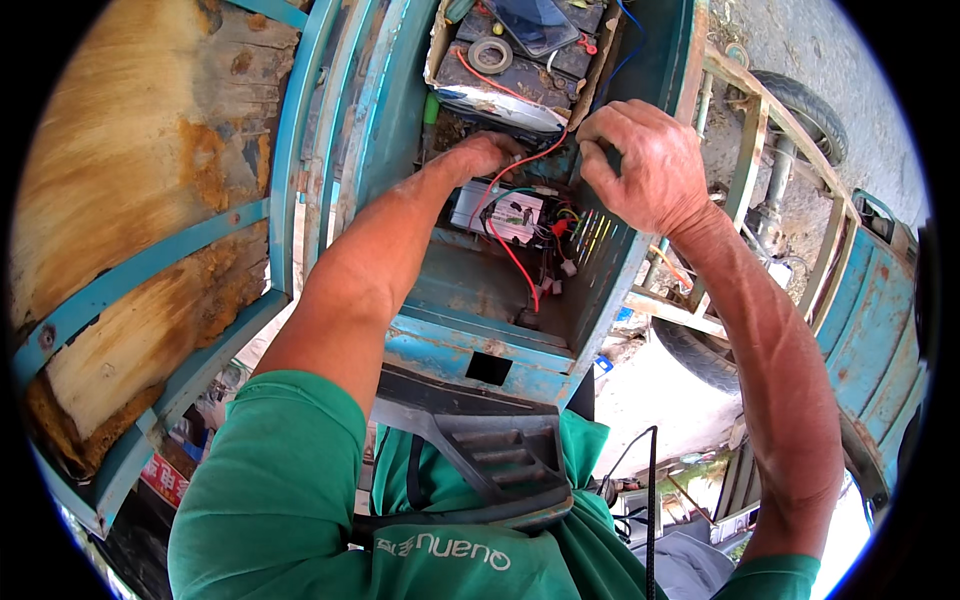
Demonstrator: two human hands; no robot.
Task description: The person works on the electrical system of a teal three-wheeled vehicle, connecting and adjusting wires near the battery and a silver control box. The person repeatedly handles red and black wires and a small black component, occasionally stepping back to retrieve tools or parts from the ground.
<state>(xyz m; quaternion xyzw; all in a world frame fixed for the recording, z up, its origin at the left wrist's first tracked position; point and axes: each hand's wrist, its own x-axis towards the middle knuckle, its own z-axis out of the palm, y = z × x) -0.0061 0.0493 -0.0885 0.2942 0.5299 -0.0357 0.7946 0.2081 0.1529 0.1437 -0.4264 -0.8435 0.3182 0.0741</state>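
My left hand (487,156) reaches down into a teal metal box (465,275), between the batteries and a silver controller box (508,212). Its fingertips are partly hidden in shadow, so their grip does not show. Over the box's right wall is my right hand (645,165), its fingers curled closed; whatever they may hold is hidden. A red wire (505,250) runs between the hands and loops down over the controller. Bundled coloured wires with connectors (565,235) lie at the controller's right end.
Dark batteries (515,75) at the far end carry a tape roll (490,55) and a phone (535,22). A green-handled tool (431,109) stands by the left wall. A rusty metal frame (740,180) and a wheel (800,115) lie to the right; a worn wooden panel (130,150) is left.
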